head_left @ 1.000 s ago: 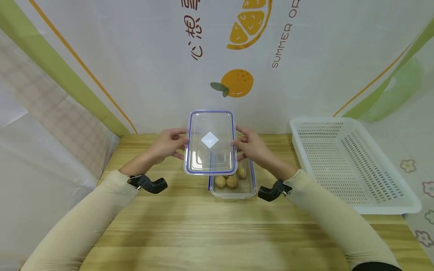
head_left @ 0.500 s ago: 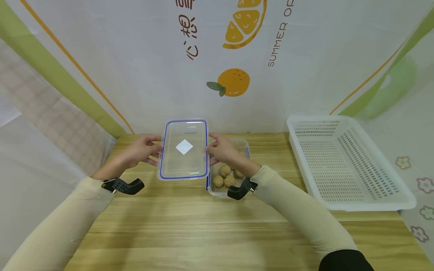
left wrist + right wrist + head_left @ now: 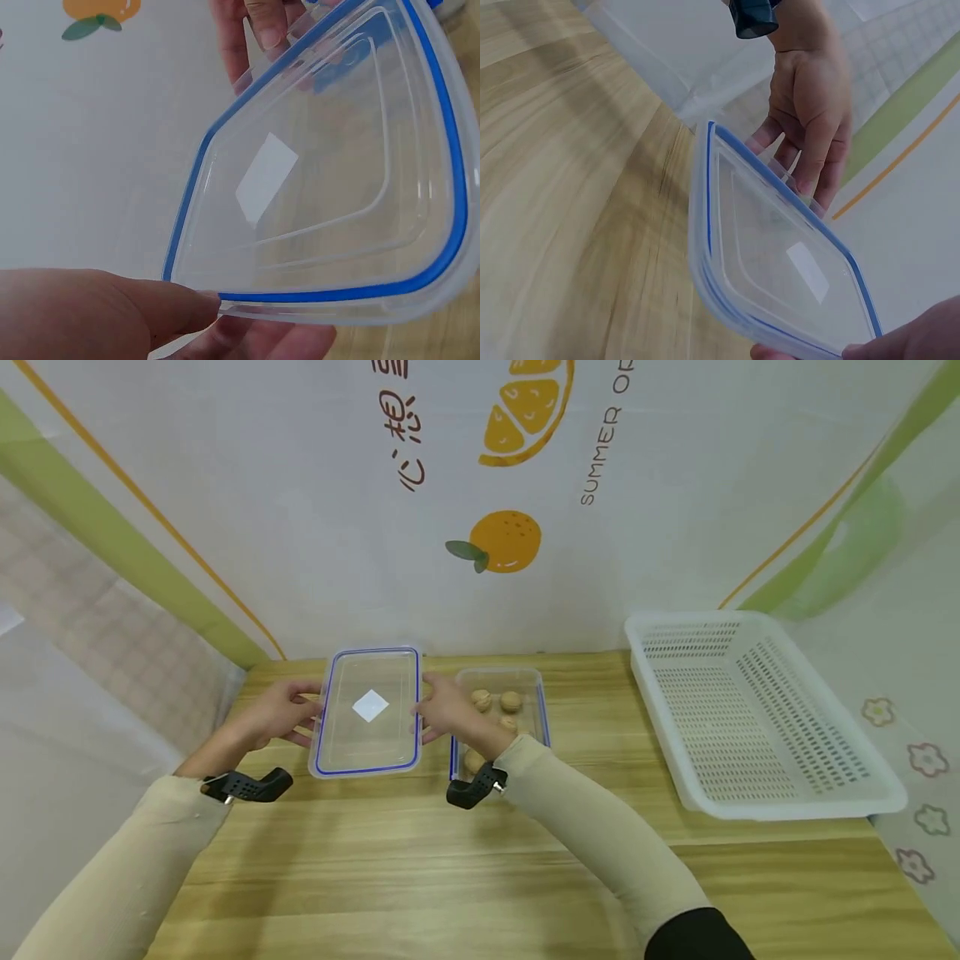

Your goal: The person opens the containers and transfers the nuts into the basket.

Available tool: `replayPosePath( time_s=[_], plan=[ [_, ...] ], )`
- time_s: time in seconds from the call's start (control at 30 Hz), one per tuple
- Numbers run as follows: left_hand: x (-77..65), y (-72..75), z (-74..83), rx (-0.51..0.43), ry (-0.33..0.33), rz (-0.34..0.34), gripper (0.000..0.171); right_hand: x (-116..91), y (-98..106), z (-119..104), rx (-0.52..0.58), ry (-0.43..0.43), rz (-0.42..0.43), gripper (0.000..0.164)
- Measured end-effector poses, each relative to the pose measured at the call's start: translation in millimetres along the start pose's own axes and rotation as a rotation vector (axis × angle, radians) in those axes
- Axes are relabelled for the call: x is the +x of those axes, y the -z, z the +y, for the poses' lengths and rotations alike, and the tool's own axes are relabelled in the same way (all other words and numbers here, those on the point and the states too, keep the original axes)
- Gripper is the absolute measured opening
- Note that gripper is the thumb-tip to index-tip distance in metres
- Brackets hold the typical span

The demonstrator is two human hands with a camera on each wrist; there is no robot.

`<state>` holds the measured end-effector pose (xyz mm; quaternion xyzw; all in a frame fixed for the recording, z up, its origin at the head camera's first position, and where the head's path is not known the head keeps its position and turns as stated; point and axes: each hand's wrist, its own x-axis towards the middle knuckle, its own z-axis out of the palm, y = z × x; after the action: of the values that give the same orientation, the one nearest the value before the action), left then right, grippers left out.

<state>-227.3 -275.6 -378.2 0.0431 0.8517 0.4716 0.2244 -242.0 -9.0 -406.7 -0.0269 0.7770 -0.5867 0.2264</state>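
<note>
A clear lid (image 3: 367, 743) with a blue seal is held left of centre in the frame, and seems raised off the table (image 3: 375, 868). The left hand (image 3: 279, 713) and right hand (image 3: 446, 703) pinch opposite long sides, thumbs above, fingers beneath. The right forearm crosses over a lidless box (image 3: 498, 671) of walnuts (image 3: 511, 701) at centre. The step appears to be moving the lid clear; lowering it would call for an even two-handed grip.

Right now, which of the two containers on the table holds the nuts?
The clear box with blue edges: walnuts show inside it. The other, the white basket with slotted sides, shows none.
</note>
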Motion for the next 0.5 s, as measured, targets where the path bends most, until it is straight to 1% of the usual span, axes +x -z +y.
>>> replayPosePath(
  time_s=[0.07, 0.27, 0.43, 0.5],
  plan=[
    [-0.5, 2.0, -4.3, 0.001, 0.018, 0.003, 0.050, 2.4, -7.4, -0.2, -0.005, -0.011, 0.012, 0.066],
    [-1.2, 5.6, -17.4, 0.022, 0.088, 0.005, 0.050, 8.8, -26.5, 1.3, -0.070, -0.052, 0.045, 0.068],
    [0.5, 7.7, -26.3, 0.028, 0.111, 0.009, 0.050, 13.6, -36.5, 1.9, -0.102, -0.098, 0.073, 0.069],
    [1.0, 9.1, -28.8, 0.041, 0.113, 0.007, 0.050, 16.6, -39.6, 1.8, -0.140, -0.116, 0.084, 0.069]
  ],
)
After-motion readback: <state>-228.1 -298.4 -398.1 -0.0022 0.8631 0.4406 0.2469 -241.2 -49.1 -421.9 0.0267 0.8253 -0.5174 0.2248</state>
